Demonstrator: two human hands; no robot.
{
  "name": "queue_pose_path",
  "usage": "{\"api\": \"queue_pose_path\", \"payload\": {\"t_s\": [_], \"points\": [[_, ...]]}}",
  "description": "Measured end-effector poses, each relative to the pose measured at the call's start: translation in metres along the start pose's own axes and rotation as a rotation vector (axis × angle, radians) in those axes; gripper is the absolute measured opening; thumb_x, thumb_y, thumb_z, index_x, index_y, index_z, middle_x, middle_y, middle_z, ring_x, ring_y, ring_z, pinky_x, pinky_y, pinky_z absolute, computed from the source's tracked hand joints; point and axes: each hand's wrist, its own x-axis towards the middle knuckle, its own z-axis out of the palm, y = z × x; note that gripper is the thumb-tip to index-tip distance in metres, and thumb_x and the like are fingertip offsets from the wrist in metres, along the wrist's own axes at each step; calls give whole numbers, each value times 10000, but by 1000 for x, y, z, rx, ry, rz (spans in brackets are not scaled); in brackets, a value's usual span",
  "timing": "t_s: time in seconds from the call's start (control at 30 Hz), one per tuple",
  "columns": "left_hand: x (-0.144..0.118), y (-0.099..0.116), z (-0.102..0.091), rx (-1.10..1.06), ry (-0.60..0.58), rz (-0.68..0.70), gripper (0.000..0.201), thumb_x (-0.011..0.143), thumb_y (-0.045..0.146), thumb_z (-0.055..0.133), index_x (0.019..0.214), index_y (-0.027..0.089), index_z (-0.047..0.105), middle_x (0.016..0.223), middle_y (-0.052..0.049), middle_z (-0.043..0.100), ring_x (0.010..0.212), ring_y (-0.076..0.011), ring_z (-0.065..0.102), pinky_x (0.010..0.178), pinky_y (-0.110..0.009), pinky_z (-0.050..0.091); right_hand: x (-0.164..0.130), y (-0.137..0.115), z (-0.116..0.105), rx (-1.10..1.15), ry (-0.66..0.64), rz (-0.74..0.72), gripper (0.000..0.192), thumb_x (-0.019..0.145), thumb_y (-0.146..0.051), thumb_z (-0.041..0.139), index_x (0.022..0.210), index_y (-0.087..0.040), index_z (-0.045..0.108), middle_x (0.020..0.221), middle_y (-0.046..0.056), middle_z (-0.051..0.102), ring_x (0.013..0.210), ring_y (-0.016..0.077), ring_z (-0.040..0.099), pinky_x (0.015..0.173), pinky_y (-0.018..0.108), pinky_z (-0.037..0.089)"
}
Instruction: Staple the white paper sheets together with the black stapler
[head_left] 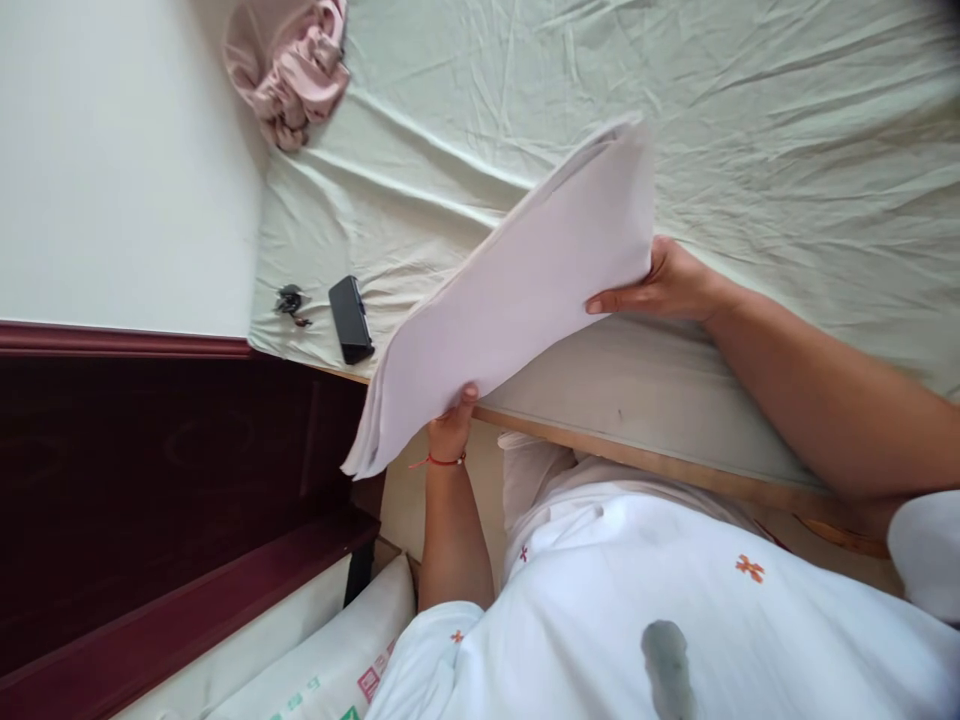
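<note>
My left hand [451, 428] and right hand [677, 280], fingers pinched, hold a long, folded, white layered bundle [517, 290]; it slants above a wrinkled pale-green cloth [442, 110], near a flat black rectangular device [349, 322].

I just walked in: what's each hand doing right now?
Left hand: closed, holding the white sheets.
Right hand: closed, holding the same sheets near their right end.

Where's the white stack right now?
Mid-picture in the head view, the white stack is held by the left hand and the right hand over the green sheet, just right of the black phone.
</note>
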Motion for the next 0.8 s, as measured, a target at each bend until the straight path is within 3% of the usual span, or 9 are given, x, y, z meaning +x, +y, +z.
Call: {"api": "queue_pose_path", "payload": {"t_s": [0.1, 0.27, 0.37, 0.47, 0.53, 0.6, 0.63, 0.73, 0.8], "points": [[1, 10, 13, -61, 234, 66, 664, 892, 793, 883, 1302, 272, 852, 1358, -136, 858, 1602, -336, 656, 1411, -512, 486, -3, -1, 1, 11, -5, 56, 476, 684, -577, 1080, 924, -244, 839, 860, 27, 797, 1056, 369, 814, 907, 497, 736], [1, 25, 8, -132, 214, 22, 679, 906, 830, 844, 1283, 266, 859, 1290, -120, 882, 1448, -311, 773, 1242, -421, 638, -5, -15, 3, 162, -3, 89, 561, 756, -700, 1017, 1061, -259, 851, 941, 51, 834, 1063, 371, 836, 891, 510, 736], [1, 36, -14, -133, 99, -100, 682, 821, 831, 918, 1207, 269, 884, 1185, -106, 897, 1280, -314, 841, 1092, -411, 718, -1, -17, 3, 279, 96, 64, 651, 774, -737, 995, 1217, -289, 832, 1088, 59, 872, 1107, 341, 840, 929, 484, 724], [6, 53, -37, -76, -183, -181, 576, 789, 743, 990, 1093, 260, 911, 1129, -118, 900, 1090, -312, 865, 944, -420, 759, 5, -15, -1, 335, 203, 49, 694, 755, -749, 1011, 1271, -335, 805, 1165, 54, 884, 1092, 293, 835, 964, 453, 718], [14, 66, -44, -59, -390, -231, 477, 836, 666, 987, 1044, 243, 921, 1033, -126, 891, 925, -302, 846, 774, -416, 753, 6, -14, -5, 325, 191, 45, 680, 793, -789, 971, 1270, -333, 804, 1186, 69, 883, 1099, 292, 835, 992, 476, 722], [25, 80, -43, -40, -517, -225, 412, 865, 601, 983, 1023, 226, 923, 907, -112, 863, 761, -273, 784, 619, -386, 690, 5, -16, -9, 278, 111, 51, 640, 847, -799, 928, 1249, -312, 822, 1179, 94, 883, 1118, 310, 840, 1020, 512, 723], [31, 86, -40, -39, -528, -189, 396, 868, 583, 984, 1019, 222, 922, 871, -103, 850, 736, -268, 767, 600, -380, 672, 4, -18, -11, 243, 55, 59, 613, 863, -777, 929, 1239, -302, 837, 1167, 102, 886, 1123, 318, 843, 1029, 522, 721], [43, 103, -22, -35, -381, -44, 435, 934, 651, 891, 1025, 226, 905, 880, -94, 838, 850, -297, 798, 683, -401, 696, 0, -25, -17, 113, -105, 70, 524, 839, -643, 1002, 1214, -296, 886, 1134, 83, 897, 1111, 324, 850, 1031, 508, 718], [47, 111, -10, 13, -363, -16, 478, 916, 691, 888, 984, 217, 891, 856, -86, 824, 858, -299, 802, 680, -390, 690, -1, -28, -20, 52, -167, 55, 483, 781, -561, 1051, 1162, -302, 910, 1081, 46, 898, 1102, 325, 854, 1018, 488, 718]]}}
